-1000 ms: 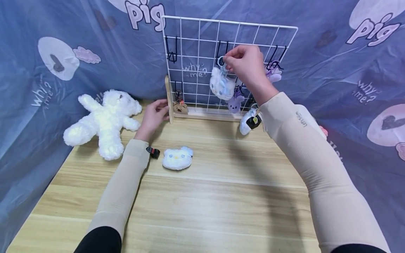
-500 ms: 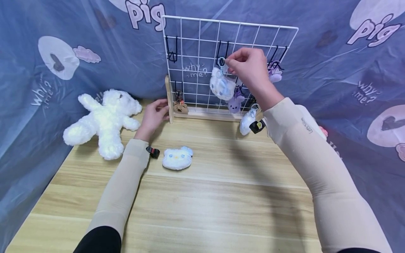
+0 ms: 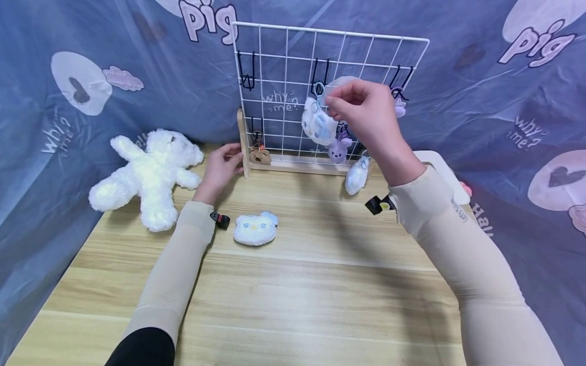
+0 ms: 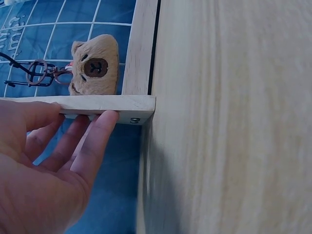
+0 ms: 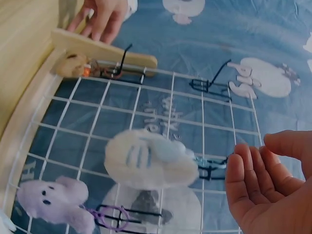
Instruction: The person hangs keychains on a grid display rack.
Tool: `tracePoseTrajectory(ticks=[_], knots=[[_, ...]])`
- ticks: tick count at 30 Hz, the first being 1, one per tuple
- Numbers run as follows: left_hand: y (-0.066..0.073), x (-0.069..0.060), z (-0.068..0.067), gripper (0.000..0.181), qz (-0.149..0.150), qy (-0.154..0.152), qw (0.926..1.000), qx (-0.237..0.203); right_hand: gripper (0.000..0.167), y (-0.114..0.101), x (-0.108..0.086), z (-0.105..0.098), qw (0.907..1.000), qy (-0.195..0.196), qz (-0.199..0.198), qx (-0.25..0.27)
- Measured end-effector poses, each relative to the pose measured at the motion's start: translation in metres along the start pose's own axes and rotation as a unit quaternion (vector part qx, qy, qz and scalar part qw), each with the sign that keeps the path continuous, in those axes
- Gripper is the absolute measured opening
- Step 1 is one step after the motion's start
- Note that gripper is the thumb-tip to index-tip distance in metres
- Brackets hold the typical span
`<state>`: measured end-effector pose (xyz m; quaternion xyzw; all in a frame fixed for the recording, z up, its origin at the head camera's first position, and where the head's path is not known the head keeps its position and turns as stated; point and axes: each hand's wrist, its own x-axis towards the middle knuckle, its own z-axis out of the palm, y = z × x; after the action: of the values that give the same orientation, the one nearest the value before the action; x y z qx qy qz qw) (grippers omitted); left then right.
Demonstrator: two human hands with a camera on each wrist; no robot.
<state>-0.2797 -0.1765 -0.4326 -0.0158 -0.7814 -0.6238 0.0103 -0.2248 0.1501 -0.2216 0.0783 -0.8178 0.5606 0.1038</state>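
Observation:
My left hand (image 3: 222, 170) pinches the wooden upright (image 3: 243, 145) of a white wire grid rack, thumb on one side and fingers on the other. Just inside that upright hangs a brown plush animal-head keychain (image 4: 97, 66). A white and light-blue plush keychain (image 3: 318, 124) hangs by its ring from a black hook (image 3: 320, 76) in the rack's middle. Close to its right, my right hand (image 3: 371, 109) holds nothing; the right wrist view shows its fingers (image 5: 248, 175) loosely bent, apart from the plush. A purple bunny keychain (image 3: 338, 151) hangs lower down.
Upper left on the rack is a bare black hook (image 3: 247, 71). A purple keychain (image 3: 400, 108) and a white plush keychain (image 3: 356, 178) hang at right. A white cat-face plush (image 3: 255, 230) and white teddy bear (image 3: 157, 175) lie on the table, a white tray (image 3: 441, 170) behind my right arm.
My right hand has let go of the white and blue keychain's ring and drawn slightly right and down. The keychain stays on the hook. My left hand has not moved.

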Motion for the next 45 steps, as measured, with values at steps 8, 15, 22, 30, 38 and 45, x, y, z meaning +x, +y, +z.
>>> tracePoseTrajectory(ticks=[8,15,22,30,38,45], knots=[[-0.005,0.002,-0.002,0.042,0.004,0.006,1.0,0.005,0.008,0.016,-0.014,0.024,0.998,-0.036,-0.014,-0.05],[-0.006,0.003,0.0,0.042,0.004,0.008,0.9999,0.011,0.012,0.031,-0.021,0.05,0.993,-0.073,0.0,-0.092],[-0.006,0.003,0.001,0.041,0.008,0.009,0.9999,0.01,0.011,0.047,-0.028,0.074,0.988,-0.122,0.024,-0.091],[-0.005,0.003,0.0,0.04,0.008,0.008,0.9999,0.005,0.011,0.07,-0.037,0.1,0.9776,-0.168,0.037,-0.121],[-0.006,0.005,0.001,0.04,0.003,0.013,0.9999,0.01,0.013,0.095,-0.049,0.125,0.969,-0.21,0.033,-0.127],[-0.006,0.005,0.0,0.041,0.001,0.012,0.9998,0.013,0.015,0.106,-0.058,0.142,0.9614,-0.242,0.054,-0.12]])
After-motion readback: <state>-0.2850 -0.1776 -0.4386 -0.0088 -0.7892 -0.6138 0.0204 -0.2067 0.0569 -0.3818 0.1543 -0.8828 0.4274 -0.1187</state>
